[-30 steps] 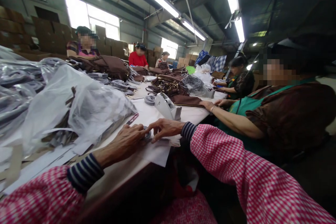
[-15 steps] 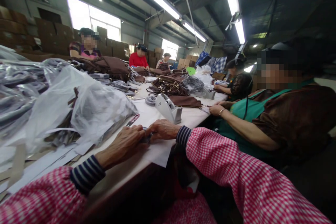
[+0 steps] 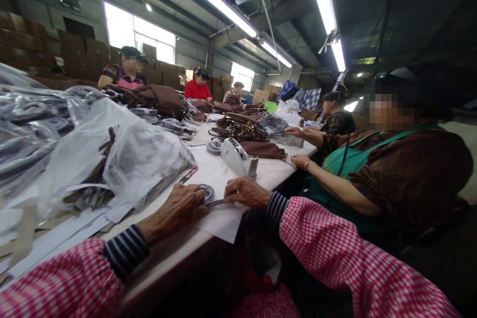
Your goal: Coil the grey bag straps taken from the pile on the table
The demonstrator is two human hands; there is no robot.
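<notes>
While our right grip [image 3: 248, 192] is pinched narrowly on the loose end of a grey strap [image 3: 209, 193], our left grip [image 3: 178, 207] lies against the left side of that strap's coil; how tightly the left one is closed we cannot tell. The coil lies flat by the near edge of the tabletop [image 3: 208, 164], its tail running across to our right grip. Below that tail we see a white sheet [image 3: 225, 226] jutting past the edge. Just beyond our left grip rest pink-handled snips [image 3: 191, 174], and beyond our right grip stands a white tape dispenser [image 3: 236, 156], with another coiled strap [image 3: 213, 147] beside it. Farther out, a brown bag [image 3: 263, 149] lies in front of a pile of brown bags [image 3: 238, 126] with gold-coloured fittings. To our left we see translucent plastic [image 3: 141, 144] heaped up, while along the same edge to our right a co-worker [image 3: 425, 169] in a green apron [image 3: 343, 161] has a hand beside the bag's end
</notes>
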